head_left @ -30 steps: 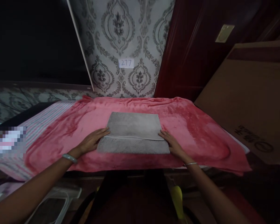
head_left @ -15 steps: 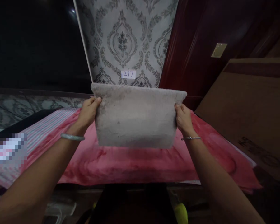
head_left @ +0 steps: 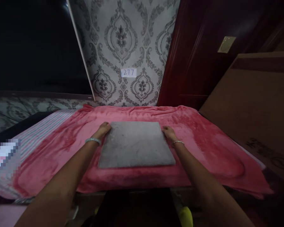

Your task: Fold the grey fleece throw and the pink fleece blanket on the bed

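Note:
A grey, short-piled plush mat [head_left: 137, 143], roughly square, lies flat on a pink-and-red fleece blanket [head_left: 203, 154]. My left hand [head_left: 105, 128] is closed on its left edge close to the far left corner, fingers partly hidden. Opposite it, my right hand [head_left: 169, 132] pinches the right edge near the far right corner. A pale bangle rings my left wrist and a thin silver one my right.
Striped cloth [head_left: 44, 135] shows at the blanket's left side. A large cardboard box [head_left: 257, 110] stands at the right. Behind are patterned wallpaper with a paper label [head_left: 128, 72] reading 277, a dark screen [head_left: 35, 50] and a dark red wooden panel [head_left: 191, 56].
The grey mat, earlier held up and tilted above the blanket, has come down to lie flat on it. Both hands moved down with it and closer together.

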The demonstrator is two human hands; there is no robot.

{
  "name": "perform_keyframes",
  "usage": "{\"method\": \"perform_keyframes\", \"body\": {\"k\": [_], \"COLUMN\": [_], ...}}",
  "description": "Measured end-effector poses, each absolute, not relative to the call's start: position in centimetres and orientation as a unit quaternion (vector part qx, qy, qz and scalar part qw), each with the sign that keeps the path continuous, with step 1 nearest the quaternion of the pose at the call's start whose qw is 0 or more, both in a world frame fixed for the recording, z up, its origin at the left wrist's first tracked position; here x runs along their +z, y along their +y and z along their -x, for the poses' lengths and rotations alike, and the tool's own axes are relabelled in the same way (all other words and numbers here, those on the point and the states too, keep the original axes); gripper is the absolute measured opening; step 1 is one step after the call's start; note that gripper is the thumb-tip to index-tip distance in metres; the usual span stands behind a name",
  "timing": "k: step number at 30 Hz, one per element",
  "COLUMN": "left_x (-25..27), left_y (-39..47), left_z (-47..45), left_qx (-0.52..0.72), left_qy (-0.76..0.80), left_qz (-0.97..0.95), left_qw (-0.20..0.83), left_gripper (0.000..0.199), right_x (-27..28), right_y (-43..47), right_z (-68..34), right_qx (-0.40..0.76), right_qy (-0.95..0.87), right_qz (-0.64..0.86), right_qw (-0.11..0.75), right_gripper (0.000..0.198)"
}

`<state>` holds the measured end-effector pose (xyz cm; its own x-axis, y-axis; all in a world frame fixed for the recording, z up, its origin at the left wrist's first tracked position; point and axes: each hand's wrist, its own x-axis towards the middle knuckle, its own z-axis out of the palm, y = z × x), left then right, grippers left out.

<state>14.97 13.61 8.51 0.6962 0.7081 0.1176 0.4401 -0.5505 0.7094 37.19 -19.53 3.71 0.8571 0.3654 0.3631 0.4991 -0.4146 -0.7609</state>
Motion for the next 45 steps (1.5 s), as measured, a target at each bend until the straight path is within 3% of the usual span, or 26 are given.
{"method": "perform_keyframes", "body": {"k": [3,5,9,19,32,38,41,45], "left_x": [8.7,8.1,5.6,5.7,7.5,6.0,4.9,4.5], "left_y": [11.5,8.7,3.6,4.1,6.5,0.5,-1.3,-1.3], "left_z": [-16.9,-17.9,-18.5,-17.5,-9.0,-7.1,-6.6,-6.5], "left_qx": [0.217,0.194,0.110,0.043,-0.002,0.075,0.069,0.066], "left_qy": [0.302,0.229,0.162,0.201,0.316,0.245,0.228,0.219], "left_qz": [-0.891,-0.937,-0.978,-0.978,-0.945,-0.966,-0.971,-0.973], "left_qw": [0.259,0.182,0.070,0.027,0.078,0.027,0.012,0.010], "left_gripper": [0.067,0.062,0.054,0.063,0.060,0.060,0.061,0.062], "right_x": [4.9,5.1,3.9,3.3,4.5,5.5,3.9,2.6], "right_y": [-16.8,-14.1,-10.8,-15.7,-20.7,-15.1,-12.7,-15.6], "right_z": [-36.3,-34.0,-28.6,-30.7,-30.1,-21.0,-16.7,-17.5], "right_qx": [-0.075,-0.077,-0.065,-0.023,0.043,-0.055,-0.052,-0.029], "right_qy": [-0.273,-0.321,-0.412,-0.330,-0.286,-0.395,-0.465,-0.421], "right_qz": [0.852,0.856,0.883,0.939,0.955,0.909,0.875,0.899], "right_qw": [0.440,0.397,0.217,0.095,0.070,0.120,0.127,0.115], "right_gripper": [0.042,0.049,0.052,0.058,0.060,0.059,0.057,0.058]}}
